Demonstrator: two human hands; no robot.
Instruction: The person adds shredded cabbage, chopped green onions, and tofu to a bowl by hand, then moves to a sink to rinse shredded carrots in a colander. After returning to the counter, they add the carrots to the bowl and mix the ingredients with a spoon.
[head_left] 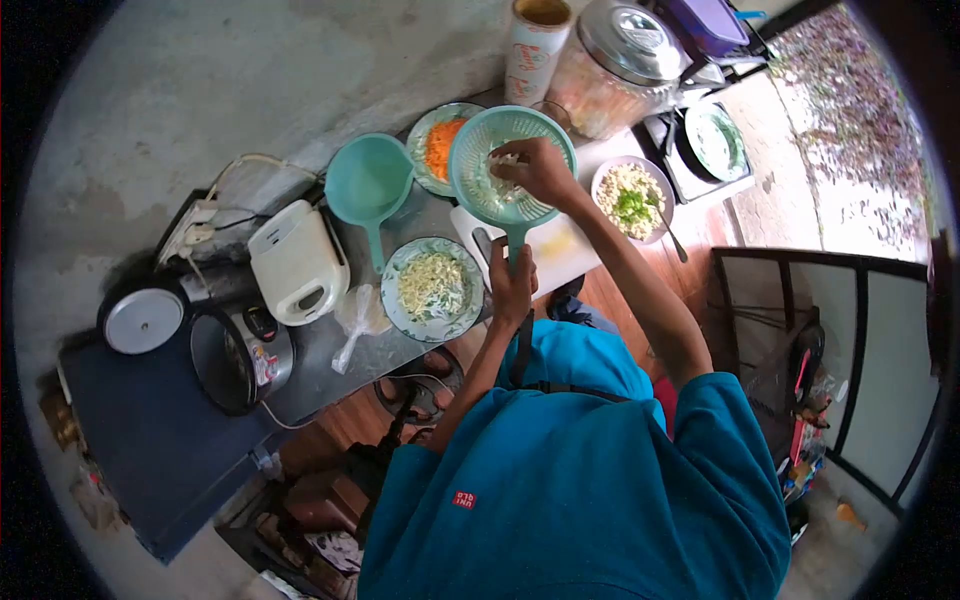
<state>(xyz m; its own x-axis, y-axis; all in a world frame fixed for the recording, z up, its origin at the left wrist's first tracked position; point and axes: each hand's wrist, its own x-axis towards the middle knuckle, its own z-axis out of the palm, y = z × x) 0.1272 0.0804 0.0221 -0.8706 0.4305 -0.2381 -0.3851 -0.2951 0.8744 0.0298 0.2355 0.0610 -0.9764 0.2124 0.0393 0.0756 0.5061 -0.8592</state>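
Note:
My left hand [512, 285] is wrapped round the handle of a green colander [470, 150], which is above a white cutting board [572, 250]. Inside the colander, the fingers of my right hand [530, 170] are bent together at some pale shreds [500, 192]; how much they hold is hard to make out. Orange shreds [440, 145] lie on a plate behind the colander. Below and left is a patterned plate [391, 290] with pale yellow-green shreds [432, 286]. To the right, a bowl [665, 190] holds pale pieces, chopped greens [634, 208] and a spoon [678, 244].
A green handled bowl [370, 180], a white appliance [298, 262], a plastic bag [360, 318] and an open cooker [245, 355] stand at left. A large lidded jar [610, 75] and a tall container [533, 60] are behind. At right is a stove [725, 187] with a pan.

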